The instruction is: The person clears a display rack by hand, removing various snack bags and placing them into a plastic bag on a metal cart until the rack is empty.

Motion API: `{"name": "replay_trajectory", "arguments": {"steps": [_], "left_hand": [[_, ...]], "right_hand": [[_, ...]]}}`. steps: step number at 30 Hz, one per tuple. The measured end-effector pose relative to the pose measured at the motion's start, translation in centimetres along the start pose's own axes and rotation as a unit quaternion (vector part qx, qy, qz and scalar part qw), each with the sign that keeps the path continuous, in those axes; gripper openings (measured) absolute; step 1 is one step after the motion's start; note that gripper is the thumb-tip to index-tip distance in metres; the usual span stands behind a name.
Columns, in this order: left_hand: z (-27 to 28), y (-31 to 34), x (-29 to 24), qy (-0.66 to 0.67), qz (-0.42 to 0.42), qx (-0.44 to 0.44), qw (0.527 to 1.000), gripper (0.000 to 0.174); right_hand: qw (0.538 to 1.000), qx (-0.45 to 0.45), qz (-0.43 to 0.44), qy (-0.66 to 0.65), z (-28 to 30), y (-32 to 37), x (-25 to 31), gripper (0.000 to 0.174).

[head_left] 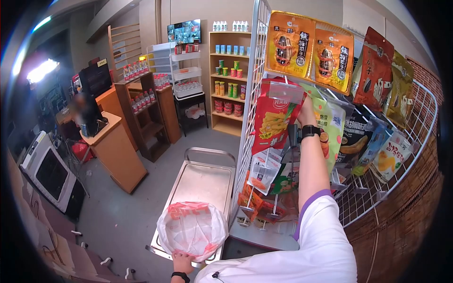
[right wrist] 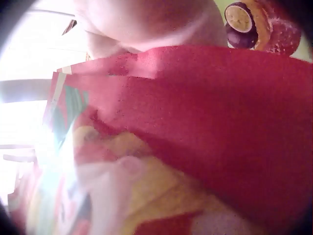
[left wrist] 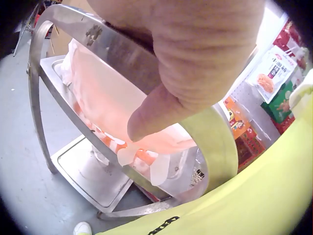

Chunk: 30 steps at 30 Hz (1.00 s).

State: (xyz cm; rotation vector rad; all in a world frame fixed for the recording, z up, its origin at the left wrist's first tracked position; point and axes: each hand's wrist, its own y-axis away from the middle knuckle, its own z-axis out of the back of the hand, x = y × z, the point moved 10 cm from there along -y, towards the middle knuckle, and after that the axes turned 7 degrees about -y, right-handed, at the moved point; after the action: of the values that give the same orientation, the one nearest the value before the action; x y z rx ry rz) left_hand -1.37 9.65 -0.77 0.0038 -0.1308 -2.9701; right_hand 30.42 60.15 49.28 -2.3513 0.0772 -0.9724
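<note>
In the head view, the right hand (head_left: 306, 112) reaches up to a wire rack (head_left: 257, 56), its wrist in a black band. It is at the right edge of a red snack bag (head_left: 273, 115), which hangs upright near the rack's left side, with a green snack bag (head_left: 331, 123) just beside it. The fingers are mostly hidden behind the red snack bag, so whether they are apart or clamped on it cannot be told. Two orange packs (head_left: 288, 47) hang above, and more packets hang to the right and below. Lower down, the left hand (head_left: 183, 261) is at the near end of a metal cart (head_left: 202, 177), against the rim of a white plastic bag (head_left: 188, 231) with red print, which stands open on the cart. Beyond them, a wooden shelf unit (head_left: 226, 123) holds cans, tubs and cartons.

In the left wrist view, the left hand is curled over the cart's metal handle (left wrist: 117, 44), the thumb bent down across it; the other fingers are out of sight. The plastic bag is behind the handle, and a lower tray (left wrist: 90, 169) shows beneath.

In the right wrist view, the red snack bag fills most of the picture, blurred. The right hand is at its top edge, the fingertips hidden, with the green snack bag's fruit print at the upper right
</note>
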Motion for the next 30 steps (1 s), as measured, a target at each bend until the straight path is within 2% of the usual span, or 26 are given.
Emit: {"name": "replay_trajectory", "arguments": {"steps": [4,10,12,15,19,21,25,27,28,30], "left_hand": [[0.7,0.0,-0.1,0.009,0.002,0.001,1.0,0.031],[0.3,0.0,0.0,0.005,0.004,0.017,1.0,0.033],[0.6,0.0,-0.1,0.011,0.003,0.015,1.0,0.033],[1.0,0.1,-0.2,0.016,0.003,0.005,1.0,0.033],[0.8,0.1,-0.3,0.007,0.004,0.019,1.0,0.033],[0.5,0.0,-0.1,0.01,0.005,0.005,1.0,0.034],[0.5,0.0,-0.1,0.015,0.006,0.0,1.0,0.034],[1.2,0.1,-0.4,0.021,-0.007,-0.015,1.0,0.034],[1.3,0.1,-0.3,0.023,0.0,-0.014,1.0,0.034],[1.2,0.1,-0.3,0.022,-0.008,-0.016,1.0,0.033]], "right_hand": [[0.998,-0.055,-0.032,-0.024,0.1,2.2,-0.3,0.025],[0.999,-0.015,0.028,0.037,-1.8,4.9,1.2,0.032],[0.999,-0.042,0.029,0.007,-2.2,5.9,1.7,0.049],[1.0,-0.013,0.022,-0.015,-7.1,9.0,3.3,0.059],[0.999,0.006,0.001,0.046,-5.5,8.9,2.2,0.054],[0.979,0.02,0.065,0.192,-6.4,9.3,2.8,0.052],[0.977,0.067,0.064,0.192,-8.6,10.7,3.0,0.048],[0.984,0.02,0.058,0.168,-8.1,10.7,2.9,0.039],[0.984,0.025,0.054,0.165,-8.2,10.5,2.8,0.039],[0.985,-0.028,0.015,0.168,-6.5,9.9,2.5,0.038]]}}
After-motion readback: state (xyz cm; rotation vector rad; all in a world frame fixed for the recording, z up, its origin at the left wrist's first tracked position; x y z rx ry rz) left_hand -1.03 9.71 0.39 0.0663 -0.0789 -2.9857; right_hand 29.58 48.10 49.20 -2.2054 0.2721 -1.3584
